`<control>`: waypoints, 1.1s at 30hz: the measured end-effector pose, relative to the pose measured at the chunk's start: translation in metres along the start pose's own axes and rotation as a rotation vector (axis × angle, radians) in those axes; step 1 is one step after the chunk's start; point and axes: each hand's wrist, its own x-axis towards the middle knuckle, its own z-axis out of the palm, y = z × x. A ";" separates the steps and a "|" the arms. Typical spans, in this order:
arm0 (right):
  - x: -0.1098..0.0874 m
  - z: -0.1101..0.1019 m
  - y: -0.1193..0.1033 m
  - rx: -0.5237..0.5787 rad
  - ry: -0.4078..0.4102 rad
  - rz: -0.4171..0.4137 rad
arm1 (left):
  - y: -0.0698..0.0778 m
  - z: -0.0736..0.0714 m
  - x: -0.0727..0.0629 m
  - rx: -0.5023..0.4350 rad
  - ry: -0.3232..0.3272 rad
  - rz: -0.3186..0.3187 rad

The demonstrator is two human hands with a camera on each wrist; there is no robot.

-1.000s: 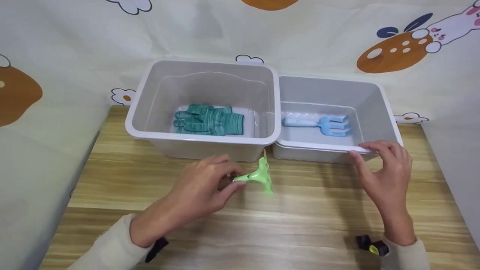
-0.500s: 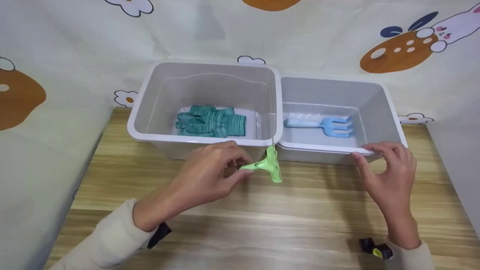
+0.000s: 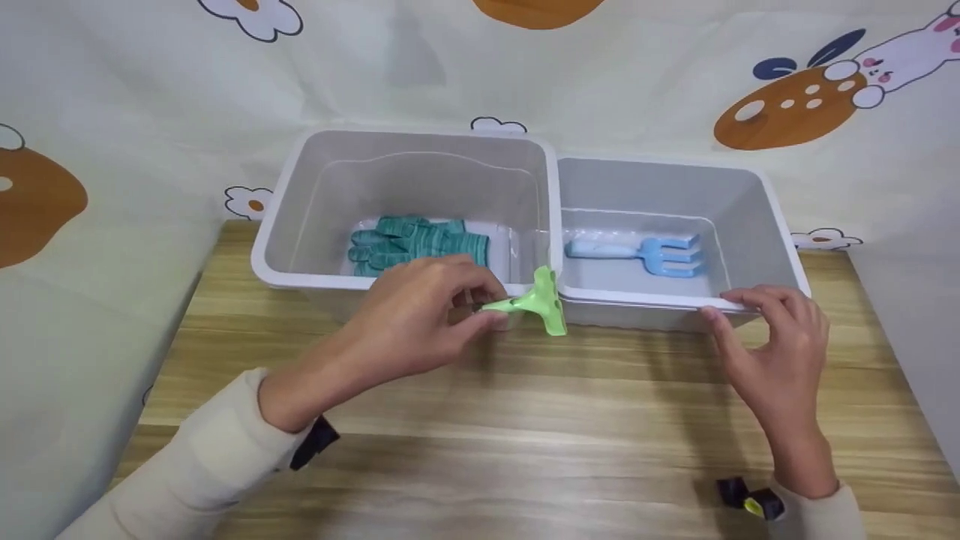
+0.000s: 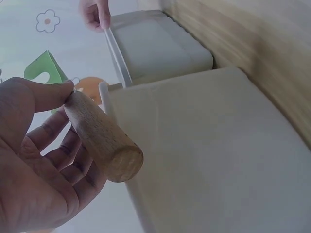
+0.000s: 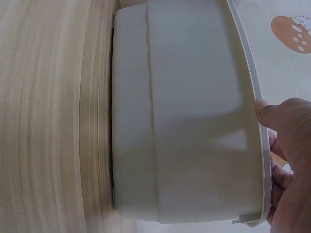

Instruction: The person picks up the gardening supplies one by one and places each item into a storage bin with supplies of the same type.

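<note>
My left hand [image 3: 420, 319] pinches a small hand rake with a light-green T-shaped head [image 3: 546, 301], just over the front rim where two bins meet. Its wooden handle [image 4: 104, 138] shows in the left wrist view, between the thumb and fingers. Inside the taller left bin [image 3: 330, 280] lie green striped gloves [image 3: 427, 244], partly covered by that hand. A light-blue hand fork [image 3: 667, 256] lies on the floor of the lower right bin [image 3: 637, 299]. My right hand [image 3: 784, 352] grips that bin's front rim near its right corner, thumb outside.
Both light-grey bins stand side by side at the back of a wood-grain table [image 3: 600, 420]. Behind them hangs a pale cloth [image 3: 405, 67] printed with flowers, carrots and a rabbit. The bins' raised rims stand between the table front and their insides.
My left hand has risen and moved forward with the hand rake, from over the table to the bins' front rims. The right hand keeps its grip on the right bin's rim.
</note>
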 end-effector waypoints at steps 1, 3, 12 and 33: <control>0.000 0.000 0.000 0.000 -0.002 0.000 | 0.000 0.000 0.001 0.009 -0.001 0.000; 0.000 0.001 0.000 0.000 -0.007 0.004 | 0.000 -0.001 0.004 0.024 -0.003 0.005; -0.001 0.002 0.002 -0.003 0.022 -0.017 | 0.000 -0.015 0.016 0.056 -0.003 0.032; 0.000 0.002 0.002 -0.004 0.004 -0.006 | 0.000 -0.034 0.057 0.108 -0.035 0.029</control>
